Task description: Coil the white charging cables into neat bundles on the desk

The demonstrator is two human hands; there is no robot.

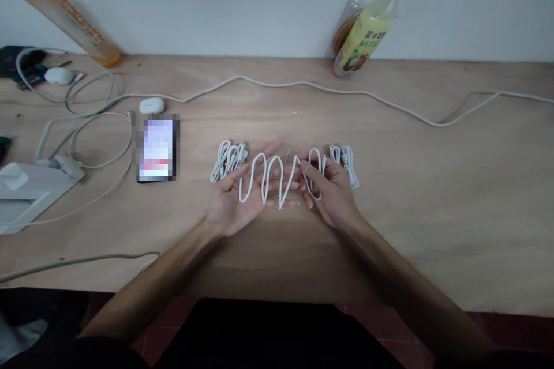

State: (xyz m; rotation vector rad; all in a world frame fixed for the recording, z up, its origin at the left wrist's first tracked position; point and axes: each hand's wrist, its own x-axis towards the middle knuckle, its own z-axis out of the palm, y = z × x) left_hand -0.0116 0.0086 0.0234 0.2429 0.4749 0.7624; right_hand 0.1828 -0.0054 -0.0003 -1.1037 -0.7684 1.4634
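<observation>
A white charging cable (265,176) runs in loose zigzag folds between my two hands, above the table. My left hand (236,202) is palm up with its fingers stretched out and apart, and the folds lie across its palm and fingers. My right hand (331,190) pinches the cable between thumb and fingers, with a loop and what looks like a plug end beside the fingertips. Just beyond my left hand lies a bundle of coiled white cables (224,160). Another coiled white bundle (346,162) sits behind my right hand, partly covered by it.
To the left are a phone (156,149), a white earbud case (152,106) and a white stand-like device (30,196) among loose cords. A long white cord (277,85) crosses the back. An orange drink bottle (64,11) and a yellow-labelled bottle (366,34) stand by the wall.
</observation>
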